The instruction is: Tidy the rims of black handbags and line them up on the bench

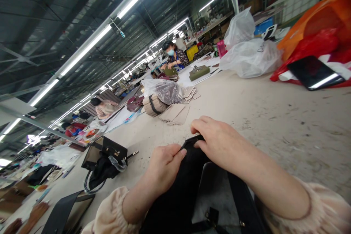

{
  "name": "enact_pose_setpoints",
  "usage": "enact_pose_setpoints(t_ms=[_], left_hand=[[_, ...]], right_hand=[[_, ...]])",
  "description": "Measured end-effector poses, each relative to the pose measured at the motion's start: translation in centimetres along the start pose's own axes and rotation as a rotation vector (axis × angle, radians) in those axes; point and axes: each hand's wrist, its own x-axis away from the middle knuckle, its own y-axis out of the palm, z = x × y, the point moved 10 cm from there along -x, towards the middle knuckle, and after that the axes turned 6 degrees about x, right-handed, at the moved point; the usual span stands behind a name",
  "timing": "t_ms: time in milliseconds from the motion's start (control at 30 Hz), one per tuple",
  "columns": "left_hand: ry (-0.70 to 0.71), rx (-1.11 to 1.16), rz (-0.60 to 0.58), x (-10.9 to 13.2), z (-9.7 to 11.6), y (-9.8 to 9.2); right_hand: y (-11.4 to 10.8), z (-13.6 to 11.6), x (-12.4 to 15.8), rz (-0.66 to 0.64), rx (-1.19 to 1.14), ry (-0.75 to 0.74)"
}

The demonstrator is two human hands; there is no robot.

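My left hand (168, 164) and right hand (216, 142), both clamped on upper edge of black bag (172, 204); bag's body below hands, toward me.

Held between the left hand (166, 164) and right hand (219, 142), a bag (172, 204); beyond it on the surface (246, 117), card pieces (177, 113); leftward, a handbag (112, 150); far right, a phone (312, 72) on plastic (315, 48)
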Motion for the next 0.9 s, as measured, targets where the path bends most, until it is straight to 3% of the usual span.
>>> enact_pose_setpoints(t_ms=[533, 900], left_hand=[[0.071, -0.139, -0.02, 0.2, 1.3, 0.2], [0.101, -0.103, -0.022, 0.4, 1.7, 0.4]], right_hand=[[0.9, -0.8, -0.6, -0.182, 0.142, -0.022], [1.5, -0.7, -0.7, -0.142, 0.146, -0.064]])
